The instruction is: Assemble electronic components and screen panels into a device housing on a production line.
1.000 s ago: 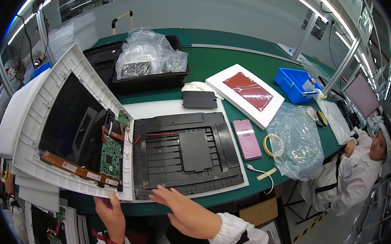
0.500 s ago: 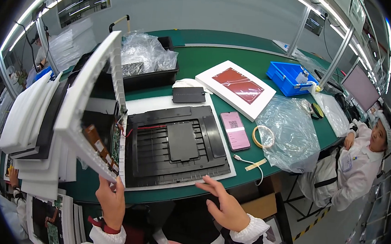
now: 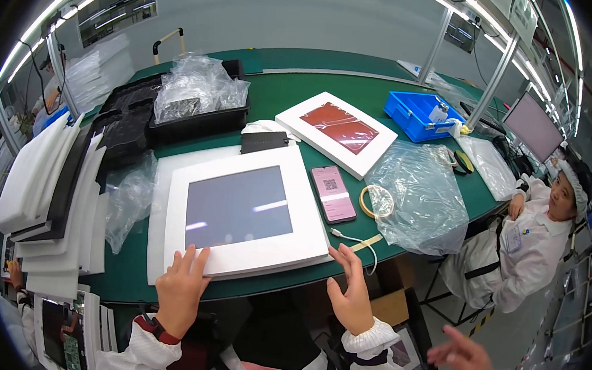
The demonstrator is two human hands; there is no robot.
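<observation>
Green bench [image 3: 302,102]: both hands' grip open, left hand [image 3: 180,288], right hand [image 3: 351,292] apparently touching smooth white monitor [image 3: 245,212].

Bright overhead strip lighting, fisheye-bent edges.

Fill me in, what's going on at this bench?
A person in white sleeves has a white-framed screen panel lying face up on the green bench. The left hand rests flat on its near edge; the right hand sits open at its near right corner. A pink phone lies just right of it. A seated co-worker is at right.
</observation>
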